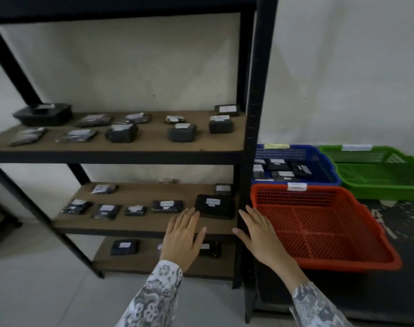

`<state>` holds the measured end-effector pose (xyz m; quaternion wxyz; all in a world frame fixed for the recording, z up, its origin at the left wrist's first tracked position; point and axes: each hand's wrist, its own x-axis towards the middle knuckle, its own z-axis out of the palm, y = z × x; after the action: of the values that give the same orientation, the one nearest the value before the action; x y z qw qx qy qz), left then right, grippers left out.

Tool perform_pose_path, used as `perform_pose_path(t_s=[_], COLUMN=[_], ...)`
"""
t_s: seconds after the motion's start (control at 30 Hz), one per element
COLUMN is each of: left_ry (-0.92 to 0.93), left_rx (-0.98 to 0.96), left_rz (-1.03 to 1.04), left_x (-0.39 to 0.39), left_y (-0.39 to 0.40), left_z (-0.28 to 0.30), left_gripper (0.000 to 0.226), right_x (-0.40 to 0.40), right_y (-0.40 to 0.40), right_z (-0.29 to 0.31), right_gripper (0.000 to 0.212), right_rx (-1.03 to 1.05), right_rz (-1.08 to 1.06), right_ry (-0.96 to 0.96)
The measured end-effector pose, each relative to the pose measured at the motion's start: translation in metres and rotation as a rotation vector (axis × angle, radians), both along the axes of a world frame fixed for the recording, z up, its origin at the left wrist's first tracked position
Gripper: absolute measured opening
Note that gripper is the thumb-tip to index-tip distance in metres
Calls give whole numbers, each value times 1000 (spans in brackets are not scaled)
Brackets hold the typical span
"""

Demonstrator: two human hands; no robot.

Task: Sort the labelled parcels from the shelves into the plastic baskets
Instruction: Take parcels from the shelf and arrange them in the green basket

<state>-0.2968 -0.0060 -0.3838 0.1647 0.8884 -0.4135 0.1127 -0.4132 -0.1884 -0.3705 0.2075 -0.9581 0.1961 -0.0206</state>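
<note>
Several black parcels with white labels lie on the wooden shelves of a black rack. The nearest is a flat black parcel at the right end of the middle shelf. My left hand hovers with straight fingers just in front of that parcel, holding nothing. My right hand, also flat and empty, is in front of the rack's right post, beside the empty orange basket. The blue basket holds several parcels. The green basket looks empty.
The upper shelf carries several more parcels and a black tray. Two parcels sit on the bottom shelf, one partly hidden by my left hand. The baskets stand on a dark mat. Pale floor tiles lie at lower left.
</note>
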Motion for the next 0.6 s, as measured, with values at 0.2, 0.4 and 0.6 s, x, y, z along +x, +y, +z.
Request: perform_pose_path(t_s=[0.2,0.4,0.6], left_ry=[-121,-223,-228], left_rx=[-114,-85,47], left_rz=[110,143,146], left_x=[51,119,199], left_y=[37,24,-11], left_z=[44,83,99], left_gripper=[53,56,77], right_x=[53,124,205], right_y=[31,23,-9], right_z=[50,94,120], right_gripper=[62,58,54], right_rx=[-29,68,106], right_rz=[65,57,-99], right_ry=[-139,-290,-471])
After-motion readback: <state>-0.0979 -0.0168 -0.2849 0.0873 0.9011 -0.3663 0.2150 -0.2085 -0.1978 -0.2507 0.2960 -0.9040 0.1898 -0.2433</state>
